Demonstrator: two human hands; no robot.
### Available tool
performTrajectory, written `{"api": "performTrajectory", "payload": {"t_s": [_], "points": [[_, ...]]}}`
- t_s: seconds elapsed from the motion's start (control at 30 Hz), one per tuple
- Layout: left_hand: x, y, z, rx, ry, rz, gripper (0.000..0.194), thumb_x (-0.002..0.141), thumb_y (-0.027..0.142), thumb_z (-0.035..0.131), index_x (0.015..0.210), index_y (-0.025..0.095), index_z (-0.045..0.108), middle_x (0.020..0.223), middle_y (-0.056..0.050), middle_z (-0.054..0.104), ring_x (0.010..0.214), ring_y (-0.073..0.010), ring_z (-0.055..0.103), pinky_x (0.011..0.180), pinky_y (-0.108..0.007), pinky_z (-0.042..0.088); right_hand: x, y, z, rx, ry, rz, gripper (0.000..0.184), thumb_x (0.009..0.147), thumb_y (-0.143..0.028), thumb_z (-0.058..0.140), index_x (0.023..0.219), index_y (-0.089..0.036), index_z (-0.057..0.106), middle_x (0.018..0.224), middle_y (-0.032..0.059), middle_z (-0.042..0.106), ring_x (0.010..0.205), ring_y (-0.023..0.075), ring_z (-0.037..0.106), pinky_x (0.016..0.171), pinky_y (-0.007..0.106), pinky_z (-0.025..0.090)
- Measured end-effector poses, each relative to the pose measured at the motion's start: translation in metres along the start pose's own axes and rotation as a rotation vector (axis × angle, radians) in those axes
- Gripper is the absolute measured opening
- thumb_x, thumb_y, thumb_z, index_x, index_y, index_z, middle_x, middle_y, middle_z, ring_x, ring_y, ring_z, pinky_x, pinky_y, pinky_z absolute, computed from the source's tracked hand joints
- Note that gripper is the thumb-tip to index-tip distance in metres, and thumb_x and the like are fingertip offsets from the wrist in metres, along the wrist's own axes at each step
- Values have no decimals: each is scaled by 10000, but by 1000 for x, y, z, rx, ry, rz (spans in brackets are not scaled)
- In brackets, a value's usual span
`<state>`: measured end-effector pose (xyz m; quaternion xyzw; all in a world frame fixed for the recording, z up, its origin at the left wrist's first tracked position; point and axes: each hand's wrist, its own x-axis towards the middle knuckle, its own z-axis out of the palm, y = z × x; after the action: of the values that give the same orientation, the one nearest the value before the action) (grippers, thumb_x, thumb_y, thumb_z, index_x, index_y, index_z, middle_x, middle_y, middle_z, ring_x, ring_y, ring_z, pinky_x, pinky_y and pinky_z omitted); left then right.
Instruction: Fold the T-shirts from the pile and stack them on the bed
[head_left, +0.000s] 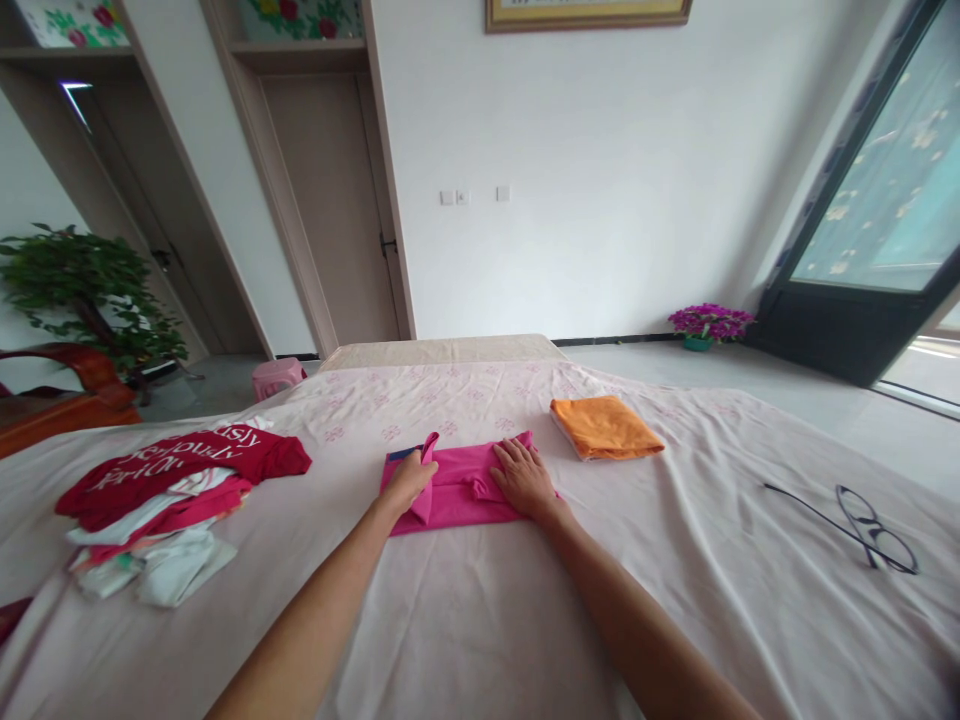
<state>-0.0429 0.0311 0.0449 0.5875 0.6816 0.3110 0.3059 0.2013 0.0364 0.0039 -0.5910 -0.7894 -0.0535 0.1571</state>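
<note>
A magenta garment (457, 480), folded into a long flat strip, lies on the cloth-covered surface in front of me. At its left end my left hand (409, 478) pinches an upturned edge of the fabric between thumb and fingers. A dark blue patch shows just behind that hand. My right hand (523, 478) lies flat on the garment's right end, fingers spread and pressing down. Between the hands a small bunched bit of the fabric stands up. Whether it is a shirt or another piece of clothing I cannot tell.
A folded orange cloth (607, 427) lies beyond my right hand. Eyeglasses (862, 525) rest farther right. On the left is a loose pile of clothes with a red shirt (187, 465) on top. The pale patterned sheet (465, 610) has wrinkles. A pink stool (277, 377) stands behind it.
</note>
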Motion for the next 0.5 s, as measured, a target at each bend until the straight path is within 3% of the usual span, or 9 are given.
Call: {"api": "performTrajectory", "payload": {"t_s": [0.17, 0.27, 0.37, 0.5], "points": [[-2, -5, 1, 0, -26, 57, 383, 937, 427, 382, 1090, 156, 605, 735, -32, 666, 601, -132, 633, 580, -232, 480, 0, 0, 1, -4, 4, -4, 558, 973, -508, 341, 1455, -238, 426, 1517, 77, 405, 1408, 258, 312, 1161, 427, 187], [-1, -7, -8, 61, 38, 148, 389, 955, 396, 358, 1159, 177, 607, 940, -93, 712, 860, -186, 680, 779, -304, 513, 0, 0, 2, -8, 8, -4, 555, 973, -507, 341, 1451, -239, 431, 1511, 81, 412, 1406, 256, 315, 1160, 426, 190], [-4, -10, -8, 125, 76, 286, 411, 929, 369, 444, 1284, 205, 573, 1340, -115, 594, 1290, -234, 492, 1090, -380, 343, 0, 0, 1, -9, 21, -9, 554, 974, -504, 336, 1447, -234, 436, 1507, 82, 417, 1405, 257, 318, 1161, 421, 191], [-16, -20, 15, 406, -5, 468, 573, 917, 457, 462, 1430, 203, 455, 1529, -109, 400, 1451, -282, 265, 1188, -474, 142, -1, -1, 0, -11, 18, -11, 557, 976, -503, 328, 1452, -233, 429, 1515, 82, 407, 1402, 261, 324, 1164, 427, 193]]}}
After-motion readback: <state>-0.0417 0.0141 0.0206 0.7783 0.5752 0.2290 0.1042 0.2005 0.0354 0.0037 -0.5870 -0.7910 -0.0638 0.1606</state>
